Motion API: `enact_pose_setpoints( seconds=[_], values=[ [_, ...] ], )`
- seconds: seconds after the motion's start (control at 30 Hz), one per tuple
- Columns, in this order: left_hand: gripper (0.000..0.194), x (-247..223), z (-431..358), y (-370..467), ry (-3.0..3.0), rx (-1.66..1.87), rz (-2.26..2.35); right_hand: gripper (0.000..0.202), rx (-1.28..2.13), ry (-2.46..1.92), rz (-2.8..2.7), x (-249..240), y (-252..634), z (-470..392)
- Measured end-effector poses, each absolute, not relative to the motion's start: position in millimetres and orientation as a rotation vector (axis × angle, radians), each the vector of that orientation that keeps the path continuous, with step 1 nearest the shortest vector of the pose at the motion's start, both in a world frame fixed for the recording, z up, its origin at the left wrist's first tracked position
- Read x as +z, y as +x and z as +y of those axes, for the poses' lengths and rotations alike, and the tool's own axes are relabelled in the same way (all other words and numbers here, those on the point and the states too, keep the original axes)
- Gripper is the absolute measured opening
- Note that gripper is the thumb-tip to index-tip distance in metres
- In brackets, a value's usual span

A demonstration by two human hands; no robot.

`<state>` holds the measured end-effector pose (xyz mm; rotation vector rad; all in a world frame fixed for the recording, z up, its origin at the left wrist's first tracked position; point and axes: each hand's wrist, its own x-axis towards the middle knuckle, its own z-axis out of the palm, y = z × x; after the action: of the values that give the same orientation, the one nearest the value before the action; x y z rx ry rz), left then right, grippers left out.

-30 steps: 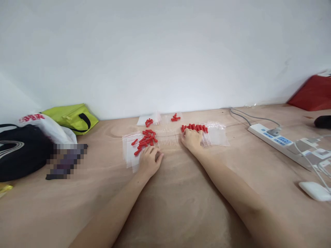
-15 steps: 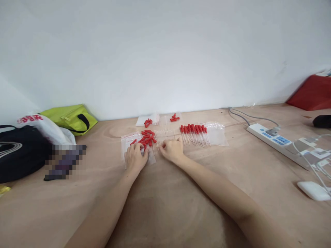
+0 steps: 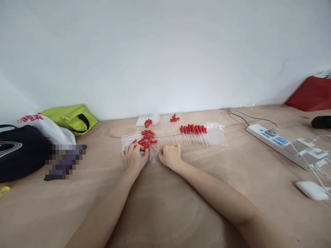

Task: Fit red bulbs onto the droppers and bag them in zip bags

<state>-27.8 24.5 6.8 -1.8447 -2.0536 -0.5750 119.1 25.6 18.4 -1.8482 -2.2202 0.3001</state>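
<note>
My left hand (image 3: 134,156) is closed over the lower edge of a loose pile of red rubber bulbs (image 3: 148,134), thumb and fingers pinching one red bulb (image 3: 146,146). Beneath the pile lies a clear zip bag (image 3: 126,138). My right hand (image 3: 170,155) is curled shut beside it, gripping a thin glass tube (image 3: 156,148) that points left toward the pinched bulb; whether the two touch is too small to tell. Just beyond my right hand, more thin glass tubes (image 3: 165,136) lie in a row. Right of them sit several droppers (image 3: 193,132), glass tubes with red bulbs on.
Small clear bags with a few red bulbs (image 3: 148,122) lie near the wall. A white power strip (image 3: 279,144) with cables and a white charger (image 3: 312,190) are at right. Left stand a black bag (image 3: 23,155), a white plastic bag (image 3: 55,132) and a lime-green bag (image 3: 69,117).
My left hand has shifted slightly left, and the red bulb at its thumb shows more clearly. My right hand has edged a little left and down, with the glass tube now tilted toward the left hand.
</note>
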Motion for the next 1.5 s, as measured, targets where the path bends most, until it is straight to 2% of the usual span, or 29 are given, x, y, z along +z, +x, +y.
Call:
enact_pose_setpoints(
  seconds=[0.23,0.37,0.53,0.7,0.9,1.0,1.23,1.5],
  values=[
    [0.020,5.3,24.1,-25.8,-1.881,-0.593,-1.995,0.020,0.395,-1.879,-2.304,21.5,188.5,7.8],
    [0.016,7.8,22.9,-21.1,-1.975,-0.727,-1.882,0.014,0.472,-1.751,-2.225,16.4,217.0,9.0],
    [0.008,8.3,11.6,-6.3,-2.465,-0.742,-1.513,0.028,0.387,-1.468,-2.189,4.5,209.2,14.5],
    [0.007,5.7,6.1,-1.7,-2.557,-0.613,-1.591,0.013,0.365,-1.427,-2.256,-4.4,197.2,12.8],
    [0.013,5.4,7.2,-2.7,-2.607,-0.662,-1.584,0.015,0.102,-1.612,-2.220,-7.4,216.7,14.7],
    [0.021,2.9,9.6,-0.4,-2.668,-0.722,-1.550,0.016,0.124,-1.531,-2.206,-10.6,223.6,19.1],
    [0.015,0.8,12.5,3.3,-2.677,-0.740,-1.562,0.024,0.128,-1.194,-2.311,-12.8,218.4,12.9],
    [0.018,6.3,6.7,6.5,-2.789,-0.842,-1.507,0.023,0.217,-1.102,-2.317,-7.1,213.7,3.7]
  ],
)
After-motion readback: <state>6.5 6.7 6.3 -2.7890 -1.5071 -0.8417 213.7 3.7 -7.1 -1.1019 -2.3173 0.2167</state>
